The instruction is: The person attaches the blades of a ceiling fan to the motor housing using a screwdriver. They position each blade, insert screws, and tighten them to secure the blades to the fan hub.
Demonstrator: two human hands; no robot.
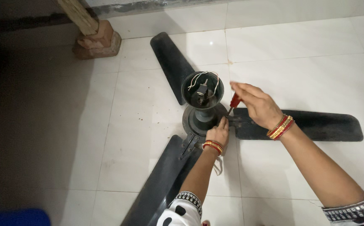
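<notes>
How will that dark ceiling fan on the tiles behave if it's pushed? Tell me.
The ceiling fan would probably slide on the glossy floor tiles rather than roll, its three flat blades lying spread. The motor hub looks metal, so likely heavy. The thin loose wires in its top cup seem fragile.

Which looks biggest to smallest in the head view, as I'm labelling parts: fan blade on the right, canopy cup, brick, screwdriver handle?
1. Right fan blade.
2. Canopy cup and brick: look alike, and the brick lies farther off, so unranked.
3. Red screwdriver handle, mostly covered by the right hand.

Dark three-bladed ceiling fan [203,119] flat on floor (red-handled screwdriver [234,101] at hub)
</notes>
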